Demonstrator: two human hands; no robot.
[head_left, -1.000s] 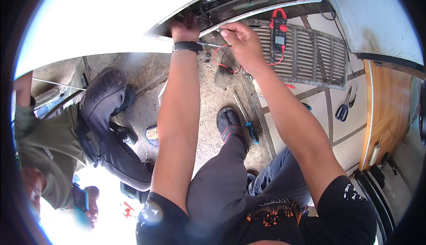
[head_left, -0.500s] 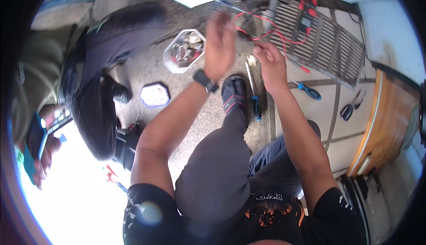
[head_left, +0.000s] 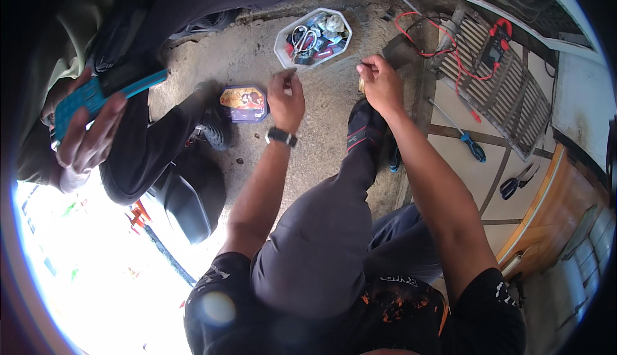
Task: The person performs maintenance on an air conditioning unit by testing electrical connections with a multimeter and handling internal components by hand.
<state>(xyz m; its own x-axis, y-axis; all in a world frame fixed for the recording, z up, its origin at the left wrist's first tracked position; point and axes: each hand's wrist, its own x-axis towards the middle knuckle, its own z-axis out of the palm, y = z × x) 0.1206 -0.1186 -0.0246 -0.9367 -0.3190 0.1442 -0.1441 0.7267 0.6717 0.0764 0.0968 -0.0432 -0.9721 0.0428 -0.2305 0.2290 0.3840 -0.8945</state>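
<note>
Just below a clear octagonal tub (head_left: 313, 36) of mixed small parts is my left hand (head_left: 286, 103), its fingers bent and a little apart, with nothing visible held. My right hand (head_left: 382, 86) is to the right of the tub, thumb and forefinger pinched together; whatever lies between them is too small to make out. A tan piece (head_left: 361, 87) shows at the edge of that hand; I cannot tell if it is held or on the ground. The printed octagonal lid (head_left: 243, 104) lies left of my left hand.
A blue-handled screwdriver (head_left: 472, 146) and scissors (head_left: 518, 181) lie on tiles at right. A clamp meter (head_left: 495, 49) with red leads rests on a slatted grille (head_left: 479, 72). At left, another person's hand (head_left: 90, 139) holds a teal-cased device (head_left: 80, 107). A wooden panel (head_left: 533, 210) stands far right.
My view has shifted left. My left hand has come down from near my right hand to below the tub. The other person's teal device has risen into fuller view.
</note>
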